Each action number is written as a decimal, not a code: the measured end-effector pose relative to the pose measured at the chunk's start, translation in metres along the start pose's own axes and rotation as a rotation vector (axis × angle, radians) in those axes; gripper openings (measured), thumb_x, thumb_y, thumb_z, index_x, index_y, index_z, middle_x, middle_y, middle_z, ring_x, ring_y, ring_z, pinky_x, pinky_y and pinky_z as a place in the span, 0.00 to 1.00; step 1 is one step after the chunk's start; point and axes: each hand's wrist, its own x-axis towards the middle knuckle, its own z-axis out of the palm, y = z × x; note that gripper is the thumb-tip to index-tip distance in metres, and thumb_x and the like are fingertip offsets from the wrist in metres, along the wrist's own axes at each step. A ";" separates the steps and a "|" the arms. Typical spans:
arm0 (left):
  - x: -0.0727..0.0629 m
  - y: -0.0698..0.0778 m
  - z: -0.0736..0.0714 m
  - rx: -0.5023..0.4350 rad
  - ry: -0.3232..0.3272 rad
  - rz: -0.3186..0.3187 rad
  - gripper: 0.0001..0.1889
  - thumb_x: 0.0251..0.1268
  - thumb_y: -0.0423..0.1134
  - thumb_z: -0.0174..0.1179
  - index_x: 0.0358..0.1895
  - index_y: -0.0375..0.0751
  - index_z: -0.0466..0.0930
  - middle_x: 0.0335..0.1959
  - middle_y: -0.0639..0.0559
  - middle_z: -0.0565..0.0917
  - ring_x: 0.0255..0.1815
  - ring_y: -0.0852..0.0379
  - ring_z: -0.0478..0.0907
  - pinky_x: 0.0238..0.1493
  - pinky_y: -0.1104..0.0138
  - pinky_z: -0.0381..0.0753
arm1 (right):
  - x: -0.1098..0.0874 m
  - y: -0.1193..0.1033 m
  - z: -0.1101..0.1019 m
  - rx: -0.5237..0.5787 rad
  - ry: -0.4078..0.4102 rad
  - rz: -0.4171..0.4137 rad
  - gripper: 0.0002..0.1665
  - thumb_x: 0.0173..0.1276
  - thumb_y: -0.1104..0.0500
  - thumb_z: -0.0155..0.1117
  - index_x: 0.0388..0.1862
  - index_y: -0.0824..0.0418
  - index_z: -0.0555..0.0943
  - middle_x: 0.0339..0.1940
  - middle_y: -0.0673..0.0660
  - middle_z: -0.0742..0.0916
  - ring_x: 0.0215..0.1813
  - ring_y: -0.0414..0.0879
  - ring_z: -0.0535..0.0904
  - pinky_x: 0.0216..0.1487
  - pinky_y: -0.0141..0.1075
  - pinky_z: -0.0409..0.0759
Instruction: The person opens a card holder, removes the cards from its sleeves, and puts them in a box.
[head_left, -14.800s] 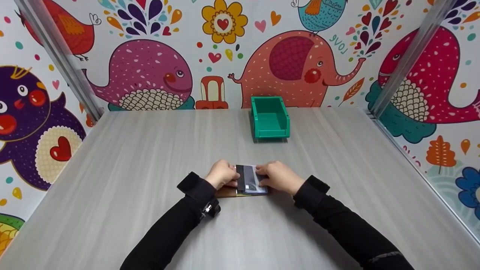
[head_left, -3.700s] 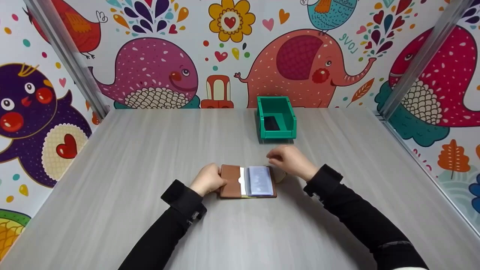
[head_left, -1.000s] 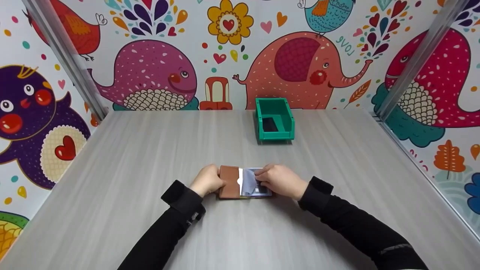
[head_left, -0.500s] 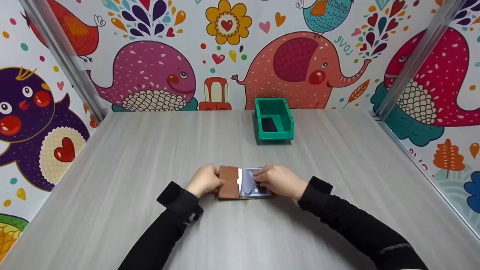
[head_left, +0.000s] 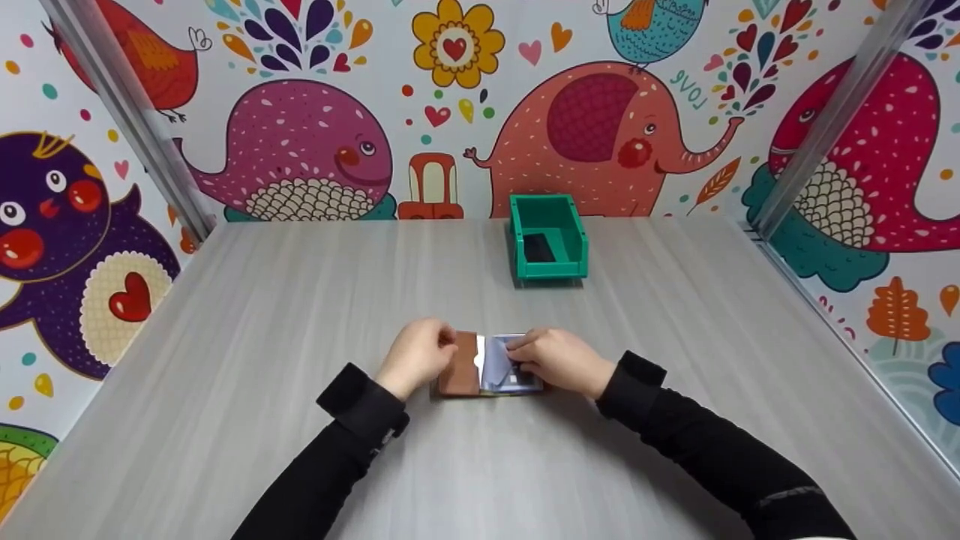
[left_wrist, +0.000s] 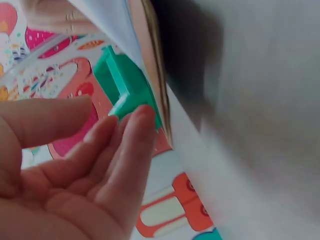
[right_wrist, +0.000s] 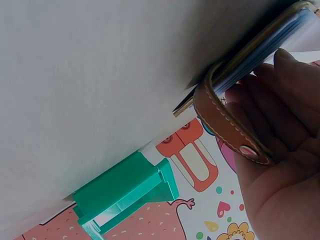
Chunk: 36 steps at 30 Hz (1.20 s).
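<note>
- A brown wallet (head_left: 465,367) lies opened out flat on the bench (head_left: 300,300), between the two hands
- The left hand (head_left: 420,356) is at the wallet's left edge, thumb and fingers apart and gripping nothing in the left wrist view; I cannot tell whether a fingertip brushes the cover
- The right hand (head_left: 566,364) is over the wallet's right half, where thumb and finger seem to pinch a clear sleeve (head_left: 495,361) that bends up toward the wallet's middle
- A dark patch (head_left: 515,373) shows within the wallet's right half, partly under the right hand; what it is I cannot make out
- A strap (right_wrist: 222,120) with a metal snap (right_wrist: 248,151) curves out from the wallet's right side, against the right hand
- A green bin (head_left: 553,271) stands beyond the wallet, a little to its right, with a black flat thing (head_left: 538,247) inside
- The wallet is probably light, its cover bendy but firm enough to grip; the left edge looks the best place to steady it
- The sleeves are likely thin, floppy and slick, apt to cling together or crease, so a gentle pinch at a free corner should suit them best
</note>
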 end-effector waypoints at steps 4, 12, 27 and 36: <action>-0.004 0.008 0.007 0.025 -0.010 0.129 0.05 0.57 0.27 0.62 0.36 0.31 0.85 0.34 0.44 0.86 0.39 0.45 0.82 0.45 0.54 0.79 | 0.000 0.001 0.000 0.013 0.005 -0.005 0.14 0.61 0.70 0.71 0.47 0.66 0.87 0.48 0.59 0.88 0.50 0.50 0.84 0.49 0.40 0.82; -0.012 0.022 0.017 0.021 -0.057 0.280 0.08 0.54 0.26 0.65 0.38 0.29 0.86 0.36 0.42 0.86 0.37 0.47 0.82 0.41 0.55 0.80 | -0.002 0.003 0.001 0.019 0.029 -0.044 0.15 0.59 0.71 0.71 0.46 0.66 0.87 0.47 0.59 0.88 0.50 0.50 0.84 0.49 0.40 0.82; -0.014 0.027 0.032 0.153 -0.077 0.404 0.10 0.45 0.28 0.73 0.31 0.34 0.84 0.30 0.48 0.83 0.33 0.55 0.75 0.38 0.62 0.75 | -0.002 0.002 -0.001 0.035 0.005 -0.012 0.15 0.61 0.70 0.70 0.47 0.65 0.87 0.47 0.59 0.88 0.50 0.50 0.84 0.48 0.41 0.82; -0.015 0.025 0.039 0.268 -0.005 0.452 0.09 0.42 0.26 0.71 0.27 0.36 0.80 0.27 0.51 0.77 0.31 0.53 0.74 0.36 0.61 0.74 | -0.002 0.002 0.000 0.023 0.018 -0.022 0.15 0.60 0.70 0.71 0.47 0.65 0.88 0.47 0.58 0.88 0.49 0.50 0.84 0.48 0.41 0.82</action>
